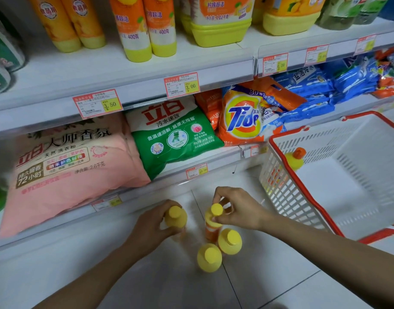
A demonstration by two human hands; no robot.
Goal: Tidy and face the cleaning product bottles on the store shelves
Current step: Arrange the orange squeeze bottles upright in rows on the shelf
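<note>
Four yellow-capped bottles stand on the floor (269,270) just in front of the bottom shelf's front edge (147,210), close together. The left hand (155,221) has its grip wrapped round the shoulder of the left bottle (176,217), fingers curled about it. The right hand (238,210) has a narrower grip: fingertips pinch only the cap of the orange bottle (216,210), and the palm is clear of the body.

That cap pinch looks like the weak point. If the cap is loose or slick, the bottle could slip or swing as it rises. It stands just beside the two loose bottles (230,240), which nothing steadies, so a swing or a careless wrist would probably knock one over and send it rolling across the tiles.

Lifting both at once also leaves no free hand to catch a fall.

The upper shelf (102,70), where matching bottles (138,30) stand near the front edge, is well above. A bottle pushed in too hard could nudge that row out of line or off the edge. Labels may end up turned away, since from above only caps show. One more bottle (294,160) leans in the basket's (280,188) near corner and could be overlooked.
</note>
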